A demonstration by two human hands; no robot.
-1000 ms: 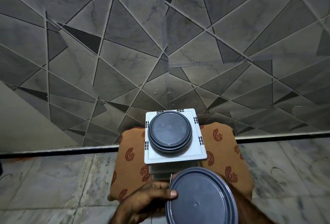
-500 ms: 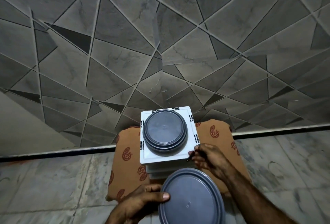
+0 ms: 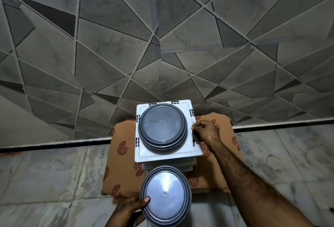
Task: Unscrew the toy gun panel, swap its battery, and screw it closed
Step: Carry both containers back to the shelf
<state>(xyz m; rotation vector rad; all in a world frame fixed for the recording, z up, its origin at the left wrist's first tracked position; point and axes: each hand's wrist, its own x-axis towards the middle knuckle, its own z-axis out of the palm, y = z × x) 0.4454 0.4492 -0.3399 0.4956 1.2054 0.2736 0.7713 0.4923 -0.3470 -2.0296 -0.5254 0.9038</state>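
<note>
**Screwdriver set down by the box, toy gun not yet in sight**

The toy gun itself is not visible in this view; maybe it is inside one of the closed containers, but I cannot tell. The nearest task thing is a thin dark tool, probably the screwdriver, which the right hand pinches between thumb and fingertips at the right edge of the white square stool. On this stool stands a round grey container with its lid on. The left hand holds a second round container by its rim, thumb on the lid, just in front of the stool. Below lies an orange patterned cushion on the marble floor.

To do this step well, I think the tool should lie flat and away from the edge, so that it does not roll off.

Compared with half a second ago, the right hand has moved up along the stool's right side, and the tool now points more upright. One second ago this hand was not in view.
</note>
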